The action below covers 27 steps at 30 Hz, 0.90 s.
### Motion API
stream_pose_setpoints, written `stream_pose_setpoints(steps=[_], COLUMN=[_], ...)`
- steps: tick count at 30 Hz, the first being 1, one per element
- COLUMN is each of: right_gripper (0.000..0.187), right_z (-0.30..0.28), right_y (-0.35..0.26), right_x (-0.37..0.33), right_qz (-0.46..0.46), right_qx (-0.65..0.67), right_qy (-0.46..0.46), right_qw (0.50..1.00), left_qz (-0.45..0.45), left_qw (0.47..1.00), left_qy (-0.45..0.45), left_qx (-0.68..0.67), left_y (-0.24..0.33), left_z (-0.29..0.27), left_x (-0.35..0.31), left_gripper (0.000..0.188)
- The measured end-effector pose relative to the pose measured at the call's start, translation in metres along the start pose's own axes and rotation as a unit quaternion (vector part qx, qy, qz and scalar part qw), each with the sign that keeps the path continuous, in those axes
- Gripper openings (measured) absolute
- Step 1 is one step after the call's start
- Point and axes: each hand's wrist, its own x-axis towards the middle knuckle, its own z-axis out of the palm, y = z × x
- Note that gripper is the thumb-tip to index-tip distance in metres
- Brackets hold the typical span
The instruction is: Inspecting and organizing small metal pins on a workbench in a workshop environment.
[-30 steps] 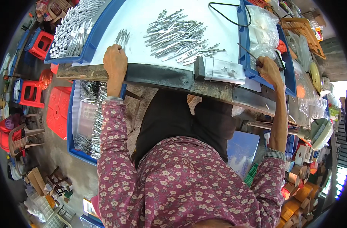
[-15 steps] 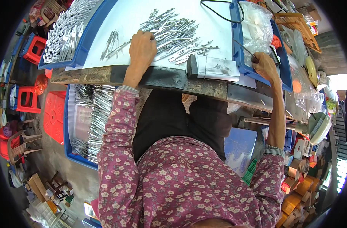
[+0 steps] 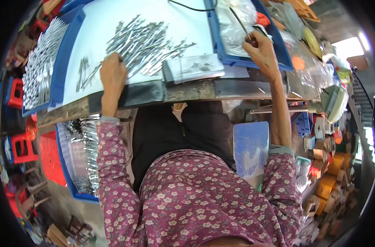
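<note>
My left hand (image 3: 113, 75) is closed, with curled fingers, at the near left edge of a loose pile of thin silvery metal pieces (image 3: 144, 45) on the white tabletop. A slim strip (image 3: 91, 75) runs from beside these fingers toward a small separate bunch of metal pieces (image 3: 83, 71); whether I grip it is hidden. Farther right, my right hand (image 3: 261, 53) holds a thin dark metal rod (image 3: 239, 21), its free end tilted up and left. That hand is above the near side of a blue tray (image 3: 257, 64) with clear plastic bags (image 3: 234, 39) inside.
A paper-covered block (image 3: 193, 68) lies at the table's front edge. At left stands a blue tray (image 3: 58, 88) of stacked metal pieces (image 3: 41, 66). Beneath the table is another tray of metal pieces (image 3: 90, 144). Red stools (image 3: 22, 148) stand on the floor; a lamp head (image 3: 334, 103) is at right.
The whole view has shifted, moving the table leftward in it. My right hand has moved farther over the blue tray, bringing the rod above the plastic bags. My left hand stays beside the pile.
</note>
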Motion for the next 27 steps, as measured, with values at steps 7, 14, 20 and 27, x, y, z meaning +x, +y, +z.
stream_pose_setpoints(steps=[7, 14, 20, 27], right_gripper=[0.015, 0.021, 0.027, 0.032], right_z=[0.009, 0.025, 0.035, 0.038], right_y=[-0.028, -0.039, -0.046, -0.067], right_x=[-0.021, -0.026, -0.030, -0.035], right_qz=[0.075, 0.086, 0.068, 0.031], right_qx=[0.327, 0.445, 0.434, 0.445], right_qy=[-0.052, -0.107, -0.103, -0.129], right_qw=[0.941, 0.885, 0.892, 0.886], left_qz=[-0.002, -0.015, -0.099, -0.085], left_qw=[0.999, 0.996, 0.941, 0.889], left_qy=[-0.017, 0.052, -0.017, -0.129], left_qx=[-0.042, -0.065, -0.324, -0.431], left_y=[-0.003, 0.010, 0.066, 0.106], left_z=[-0.003, -0.021, -0.051, -0.053], left_x=[-0.003, -0.007, -0.011, -0.028], left_gripper=[0.008, 0.013, 0.013, 0.011])
